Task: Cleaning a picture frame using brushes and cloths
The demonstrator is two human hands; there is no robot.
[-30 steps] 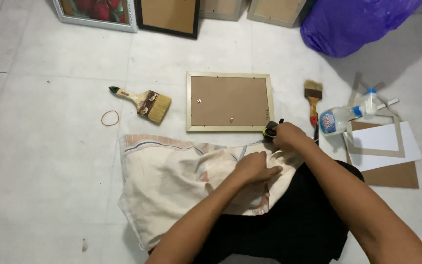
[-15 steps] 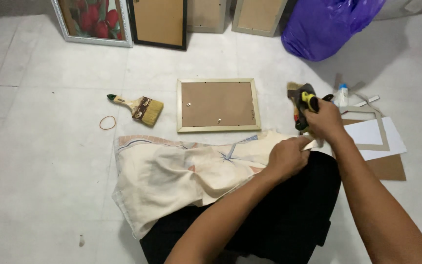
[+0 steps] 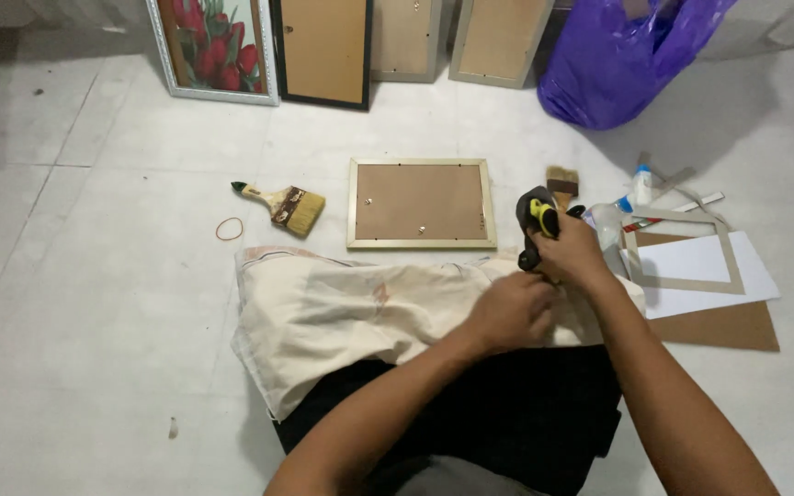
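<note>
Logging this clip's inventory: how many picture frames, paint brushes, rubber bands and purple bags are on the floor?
Picture frames: 5, four leaning at the back, one face down
Paint brushes: 2
Rubber bands: 1
Purple bags: 1
Total: 9

floor left [image 3: 94,303]: open | right: card sheets [image 3: 719,276], bottles [image 3: 640,184] crowd

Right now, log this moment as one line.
right hand: grips black-yellow tool | left hand: on cream cloth | frame: floor, face-down

Cream cloth [image 3: 342,317], black-yellow tool [image 3: 537,223]
</note>
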